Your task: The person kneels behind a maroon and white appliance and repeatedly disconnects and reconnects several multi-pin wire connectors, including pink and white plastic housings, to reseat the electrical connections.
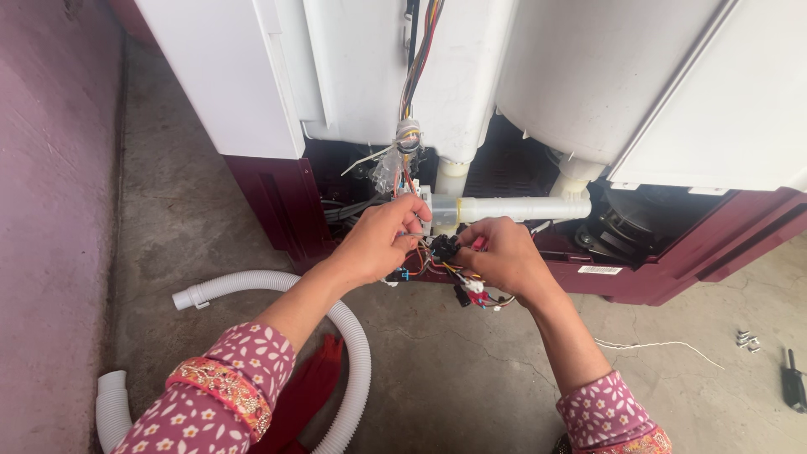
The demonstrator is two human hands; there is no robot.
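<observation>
Black plug [443,246] pinched between left hand [382,240] and right hand [503,256], fingertips clamped on it (wires [458,273] trailing below), equally near both, level across.

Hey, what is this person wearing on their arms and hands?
Both forearms come out of pink sleeves printed with small white flowers. The left sleeve has an orange and gold embroidered band at the cuff; the right sleeve shows similar trim. The left hand and right hand are bare, without gloves.

Tangled coloured wire bundle [445,256] — (black connectors) — held up.
</observation>
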